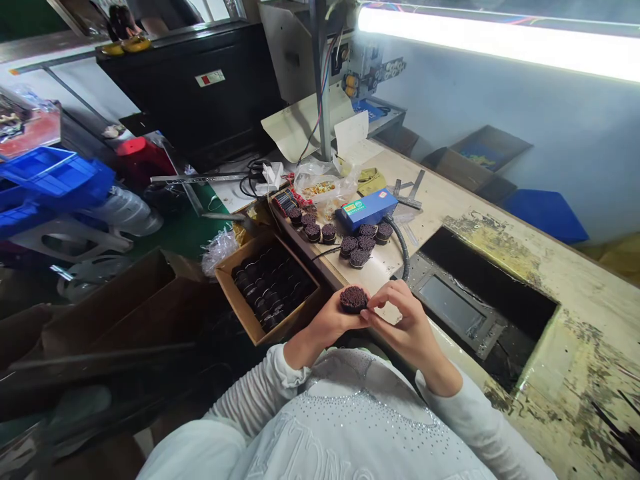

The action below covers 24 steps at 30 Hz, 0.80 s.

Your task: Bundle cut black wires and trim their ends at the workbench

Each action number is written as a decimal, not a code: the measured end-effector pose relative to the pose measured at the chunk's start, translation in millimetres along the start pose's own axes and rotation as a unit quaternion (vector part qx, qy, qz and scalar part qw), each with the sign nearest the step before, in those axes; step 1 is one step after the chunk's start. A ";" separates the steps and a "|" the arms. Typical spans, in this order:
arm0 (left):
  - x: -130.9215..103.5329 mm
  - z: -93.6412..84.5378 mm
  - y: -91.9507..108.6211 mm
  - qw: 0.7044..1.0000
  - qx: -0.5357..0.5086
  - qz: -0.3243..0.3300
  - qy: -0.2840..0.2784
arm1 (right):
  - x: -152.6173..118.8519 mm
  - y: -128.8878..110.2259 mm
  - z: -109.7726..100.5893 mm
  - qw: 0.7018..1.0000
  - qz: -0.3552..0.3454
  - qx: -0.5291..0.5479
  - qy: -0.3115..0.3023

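A round bundle of thin dark rods [353, 299], dark brown with a knobbly top, sits in my left hand [340, 317], whose fingers wrap round its side. My right hand [397, 317] is closed in a pinch at the bundle's right edge, its thumb tip touching there. Whatever lies between those fingertips is too small to make out. Just beyond my hands, several similar bundles [359, 258] stand upright on the worktable [383, 272]. Left of my hands, an open cardboard box [295, 319] holds rows of dark bundles.
A blue box-shaped device [367, 209] with a black hose [401, 250] stands behind the bundles. Plastic bags [323, 187] with small parts lie further back. On the right, the tabletop has a rectangular cut-out with a metal panel [455, 307]. A lit tube lamp [490, 40] hangs above.
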<state>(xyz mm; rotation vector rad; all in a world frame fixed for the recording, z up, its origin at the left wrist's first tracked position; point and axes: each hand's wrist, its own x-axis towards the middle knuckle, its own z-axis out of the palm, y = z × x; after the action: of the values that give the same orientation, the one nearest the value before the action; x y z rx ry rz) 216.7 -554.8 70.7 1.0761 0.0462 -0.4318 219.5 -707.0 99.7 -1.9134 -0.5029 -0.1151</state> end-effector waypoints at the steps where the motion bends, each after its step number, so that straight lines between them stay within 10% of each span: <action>1: 0.0 0.7 0.4 1.000 0.001 -0.002 0.005 | 0.6 0.3 0.6 1.000 -0.001 -0.005 0.003; 24: 3.6 2.3 -0.5 0.989 0.104 0.088 0.053 | -1.9 8.8 15.4 0.995 0.076 0.047 0.044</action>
<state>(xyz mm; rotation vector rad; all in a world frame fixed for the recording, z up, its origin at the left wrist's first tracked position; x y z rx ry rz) 219.4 -558.2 70.5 1.2959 -0.0007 -0.2228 218.9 -696.3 85.4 -1.8375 -0.2976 -0.0752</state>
